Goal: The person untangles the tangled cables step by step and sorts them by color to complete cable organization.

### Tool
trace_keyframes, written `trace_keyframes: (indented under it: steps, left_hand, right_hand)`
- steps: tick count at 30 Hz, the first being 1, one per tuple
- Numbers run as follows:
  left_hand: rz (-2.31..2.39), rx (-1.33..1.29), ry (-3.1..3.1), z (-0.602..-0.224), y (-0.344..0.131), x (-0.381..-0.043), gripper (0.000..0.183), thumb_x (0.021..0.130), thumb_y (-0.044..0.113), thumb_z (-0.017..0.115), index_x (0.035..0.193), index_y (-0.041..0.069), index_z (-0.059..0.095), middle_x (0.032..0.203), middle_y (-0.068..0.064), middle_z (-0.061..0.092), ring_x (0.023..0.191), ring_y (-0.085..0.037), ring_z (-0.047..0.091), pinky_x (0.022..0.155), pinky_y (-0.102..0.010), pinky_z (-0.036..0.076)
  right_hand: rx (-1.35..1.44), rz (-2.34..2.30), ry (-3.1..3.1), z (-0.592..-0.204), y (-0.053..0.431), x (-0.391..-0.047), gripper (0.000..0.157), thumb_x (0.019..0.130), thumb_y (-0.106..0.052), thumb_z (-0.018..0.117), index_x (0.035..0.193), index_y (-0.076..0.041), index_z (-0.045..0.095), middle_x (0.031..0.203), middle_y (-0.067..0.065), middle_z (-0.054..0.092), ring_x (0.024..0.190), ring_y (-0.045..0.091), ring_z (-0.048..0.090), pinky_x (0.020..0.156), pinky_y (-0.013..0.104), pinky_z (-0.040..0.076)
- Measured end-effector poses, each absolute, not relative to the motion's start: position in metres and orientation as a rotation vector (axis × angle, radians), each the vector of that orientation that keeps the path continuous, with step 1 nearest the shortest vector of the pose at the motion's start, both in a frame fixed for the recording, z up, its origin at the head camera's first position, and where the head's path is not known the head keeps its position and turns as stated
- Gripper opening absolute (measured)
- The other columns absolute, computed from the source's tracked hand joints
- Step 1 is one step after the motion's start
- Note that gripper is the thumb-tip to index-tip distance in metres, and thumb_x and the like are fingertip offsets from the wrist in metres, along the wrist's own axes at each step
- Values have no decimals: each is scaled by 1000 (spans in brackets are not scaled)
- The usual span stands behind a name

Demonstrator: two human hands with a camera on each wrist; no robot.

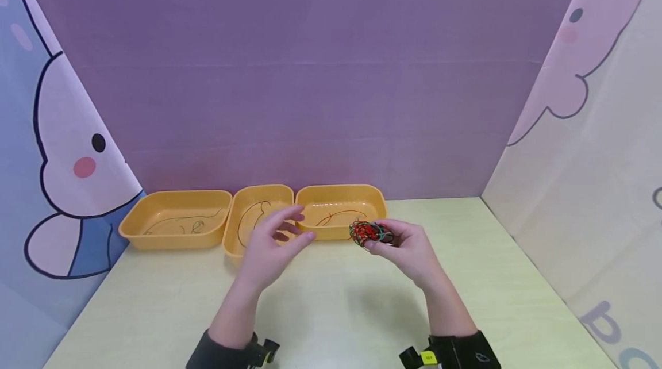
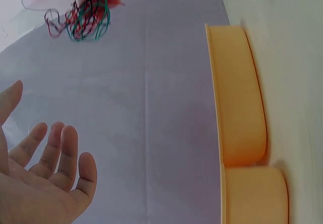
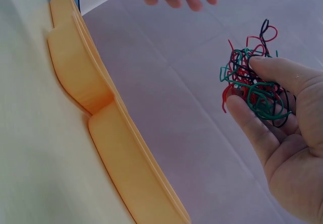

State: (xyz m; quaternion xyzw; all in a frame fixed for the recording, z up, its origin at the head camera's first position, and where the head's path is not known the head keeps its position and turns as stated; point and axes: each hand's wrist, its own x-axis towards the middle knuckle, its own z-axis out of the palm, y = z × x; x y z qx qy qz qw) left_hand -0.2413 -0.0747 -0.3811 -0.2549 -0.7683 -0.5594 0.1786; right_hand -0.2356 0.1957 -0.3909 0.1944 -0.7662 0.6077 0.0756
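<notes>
A tangled bundle of thin red, green and black wires (image 3: 252,82) is pinched between the thumb and fingers of my right hand (image 1: 408,245), held above the table in front of the right tray. Loose loops stick out of the bundle on several sides. My left hand (image 1: 274,242) hovers in front of the middle tray, its fingers spread and slightly bent, with nothing in it. In the left wrist view the fingers (image 2: 65,153) stand apart from the wire bundle (image 2: 88,14).
Three yellow trays stand along the back. The left tray (image 1: 176,242) has green wires, the middle tray (image 1: 264,189) dark wires, the right tray (image 1: 341,233) red wires. A purple backdrop (image 1: 331,70) rises behind the pale table (image 1: 331,311), with printed panels at both sides.
</notes>
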Motion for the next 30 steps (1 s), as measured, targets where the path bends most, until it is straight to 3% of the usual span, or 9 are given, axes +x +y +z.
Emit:
trace_keyframes:
  steps: [7,12,19,30]
  left_hand:
    - [-1611,-770,-2159,-370,-46,-224,37,81,8,76,116,5,65,103,-8,63,83,-23,60,72,-46,49]
    - [-1640,-771,-2168,-369,-32,-219,32,82,9,75,113,5,67,96,-10,63,79,-24,59,67,-41,49]
    - [-1672,-721,-2181,-385,-20,-230,22,84,10,74,105,2,70,87,-7,62,74,-24,57,62,-39,48]
    - [-1652,-695,-2187,-405,-24,-245,8,86,20,74,94,18,74,77,2,59,69,-14,52,54,-27,43]
  right_hand:
    - [653,1819,-2302,-394,189,-236,27,81,-1,74,107,-2,68,97,13,69,81,26,65,70,33,57]
    - [666,1813,-2318,-394,187,-236,27,81,-2,74,108,-3,68,98,12,69,81,24,65,70,34,57]
    - [723,1815,-2319,-395,185,-235,28,82,0,73,109,-2,68,99,13,68,83,25,65,71,35,57]
    - [724,1799,-2325,-395,184,-235,28,81,0,74,108,-3,68,99,13,69,83,24,65,71,35,56]
